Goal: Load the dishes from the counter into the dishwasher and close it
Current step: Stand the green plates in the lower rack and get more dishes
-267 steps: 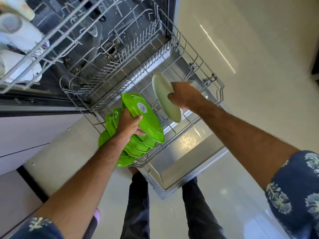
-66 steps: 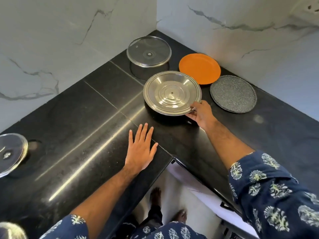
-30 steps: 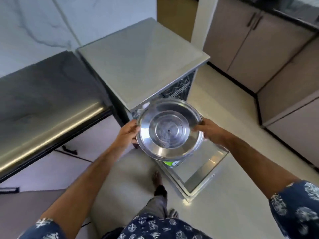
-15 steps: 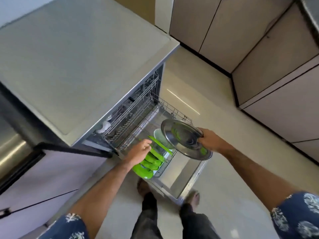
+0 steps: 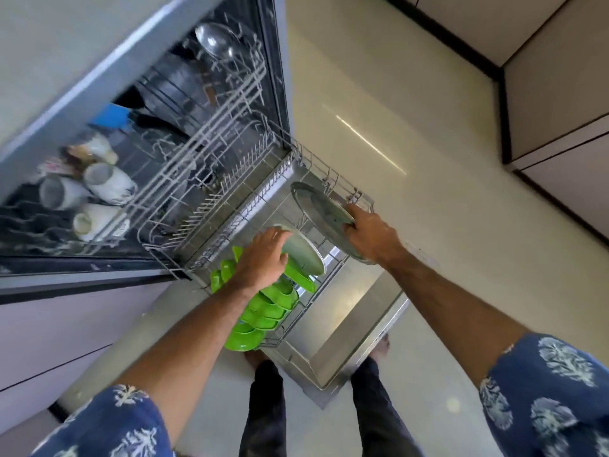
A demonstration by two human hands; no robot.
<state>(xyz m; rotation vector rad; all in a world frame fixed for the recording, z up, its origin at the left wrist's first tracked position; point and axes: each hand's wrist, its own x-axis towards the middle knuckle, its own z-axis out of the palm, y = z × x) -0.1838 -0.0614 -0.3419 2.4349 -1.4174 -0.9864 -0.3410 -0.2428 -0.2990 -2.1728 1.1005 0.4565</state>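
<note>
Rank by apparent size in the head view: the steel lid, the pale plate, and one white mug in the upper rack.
1. Steel lid, held by the right hand.
2. Pale plate, under the left hand; partly hidden, so unsure.
3. White mug, though farther from the camera.

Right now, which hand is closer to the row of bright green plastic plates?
Left. The left hand rests on the pale round plate right above the bright green plastic plates. The right hand grips the round steel lid, farther off.
</note>
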